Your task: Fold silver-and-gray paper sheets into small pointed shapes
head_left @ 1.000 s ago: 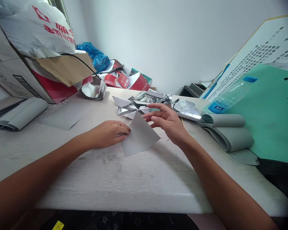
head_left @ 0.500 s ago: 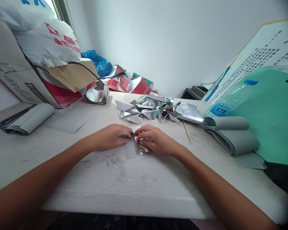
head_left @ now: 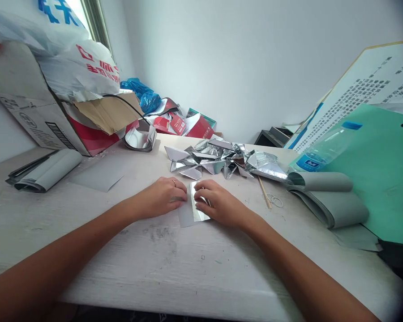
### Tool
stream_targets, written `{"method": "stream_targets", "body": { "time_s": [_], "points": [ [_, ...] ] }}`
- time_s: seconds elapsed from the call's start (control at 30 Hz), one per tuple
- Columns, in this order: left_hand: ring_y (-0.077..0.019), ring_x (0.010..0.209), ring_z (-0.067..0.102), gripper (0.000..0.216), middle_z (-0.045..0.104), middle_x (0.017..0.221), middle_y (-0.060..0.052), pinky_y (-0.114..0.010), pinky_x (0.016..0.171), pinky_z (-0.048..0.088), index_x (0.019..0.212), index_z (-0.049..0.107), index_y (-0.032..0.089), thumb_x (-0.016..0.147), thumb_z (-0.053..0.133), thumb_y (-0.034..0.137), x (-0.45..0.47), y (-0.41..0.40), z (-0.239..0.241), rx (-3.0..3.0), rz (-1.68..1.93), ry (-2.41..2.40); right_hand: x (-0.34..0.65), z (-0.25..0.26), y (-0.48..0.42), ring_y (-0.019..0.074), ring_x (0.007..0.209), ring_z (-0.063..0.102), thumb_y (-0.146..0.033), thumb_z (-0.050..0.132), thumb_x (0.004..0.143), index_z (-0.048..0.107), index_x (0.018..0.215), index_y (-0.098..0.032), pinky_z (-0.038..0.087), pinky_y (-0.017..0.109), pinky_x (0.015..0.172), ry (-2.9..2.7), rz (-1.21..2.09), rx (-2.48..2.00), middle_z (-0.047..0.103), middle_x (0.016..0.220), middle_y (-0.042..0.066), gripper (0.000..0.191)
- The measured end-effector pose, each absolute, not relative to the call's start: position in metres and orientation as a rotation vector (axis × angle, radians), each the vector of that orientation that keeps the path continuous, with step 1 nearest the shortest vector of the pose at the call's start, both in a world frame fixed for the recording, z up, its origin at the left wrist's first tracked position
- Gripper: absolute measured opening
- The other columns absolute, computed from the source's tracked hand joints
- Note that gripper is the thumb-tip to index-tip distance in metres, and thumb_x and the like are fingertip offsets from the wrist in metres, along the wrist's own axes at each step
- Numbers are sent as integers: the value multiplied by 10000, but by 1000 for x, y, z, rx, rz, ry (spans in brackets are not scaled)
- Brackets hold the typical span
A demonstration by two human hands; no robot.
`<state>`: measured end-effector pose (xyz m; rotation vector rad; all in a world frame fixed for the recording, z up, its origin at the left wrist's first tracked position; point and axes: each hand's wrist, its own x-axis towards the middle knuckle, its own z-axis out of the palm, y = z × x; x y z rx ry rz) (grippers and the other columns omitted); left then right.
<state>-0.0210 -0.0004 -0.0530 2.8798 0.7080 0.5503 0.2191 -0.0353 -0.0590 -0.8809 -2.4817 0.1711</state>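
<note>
A small sheet of foil paper [head_left: 198, 217], grey on one face and shiny silver on the other, lies on the table between my hands. Its right part is folded over, so a silver strip faces up. My right hand [head_left: 221, 203] rests on that strip with its fingers spread, pressing from the right. At the sheet's left side is my left hand [head_left: 163, 197], fingers a little bent and apart, fingertips on or beside the edge. A ring is on one left finger. Just beyond my hands lies a pile of folded silver foil pieces [head_left: 215, 163].
To the right are a stick [head_left: 264, 192], rubber bands [head_left: 276, 201], curled grey sheets [head_left: 342, 203] and a water bottle [head_left: 325, 147]. On the left lie a folded grey stack [head_left: 50, 170], a loose grey sheet [head_left: 97, 174] and a cardboard box [head_left: 36, 116] under plastic bags [head_left: 80, 67].
My right fingers have spread out over the silver strip, which now shows flatter and brighter. My left hand has drawn slightly left off the fold. The whole view has shifted a little.
</note>
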Motion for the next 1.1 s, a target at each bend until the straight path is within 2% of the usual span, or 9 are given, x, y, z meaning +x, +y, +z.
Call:
{"method": "stream_targets", "body": {
  "time_s": [0.3,0.43,0.53,0.63,0.77,0.83,0.97,1.1],
  "points": [
    [-186,1100,662,263,700,1218,-19,-320,974,496,1012,750,243,911,562,88,-24,3,-51,2796,472,692,212,-54,-38,220,976,587,-106,563,925,682,902,-182,471,395,905,-2540,293,-913,647,1017,74,143],
    [-200,1154,640,278,702,1238,3,-431,1122,369,1007,735,252,930,519,95,-23,-2,-51,2871,437,745,213,-54,-37,220,980,582,-128,571,929,667,928,-180,460,392,911,-2556,222,-928,653,1017,73,109],
    [-240,1204,609,218,704,1238,-3,-489,1110,342,992,722,252,937,535,152,-17,-9,-52,2929,431,884,215,-54,-36,231,1020,571,-158,593,934,660,946,-176,437,403,953,-2581,116,-922,653,1029,77,71],
    [-237,1137,636,151,714,1195,-32,-444,1050,395,931,705,224,958,558,244,-10,-15,-53,2882,455,966,215,-53,-36,226,1011,566,-167,586,945,660,902,-179,432,393,945,-2600,79,-928,647,1017,77,86],
    [-221,1001,660,101,721,1104,-45,-427,1047,401,910,668,187,926,641,284,-5,-16,-56,2831,513,977,214,-52,-37,226,1010,571,-212,597,956,659,893,-182,425,389,948,-2602,49,-950,657,1001,70,94],
    [-232,1028,649,147,710,1133,-46,-425,1043,408,960,664,191,894,695,319,-7,-15,-58,2828,521,969,215,-51,-37,243,1045,577,-256,636,941,665,937,-189,418,404,966,-2601,46,-989,675,1021,66,73],
    [-257,1126,627,298,675,1253,-60,-422,1057,412,1074,658,204,857,742,390,-10,-13,-59,2803,513,978,219,-50,-38,281,1133,572,-327,698,902,671,1018,-214,390,456,1028,-2604,51,-1043,687,1123,69,164],
    [-257,1202,603,331,648,1319,-55,-476,1155,318,1122,642,208,865,730,398,-11,-12,-57,2778,446,1021,222,-51,-38,278,1182,563,-390,676,921,633,1146,-226,412,455,1037,-2615,122,-1058,658,1226,74,281]
  ]
}}
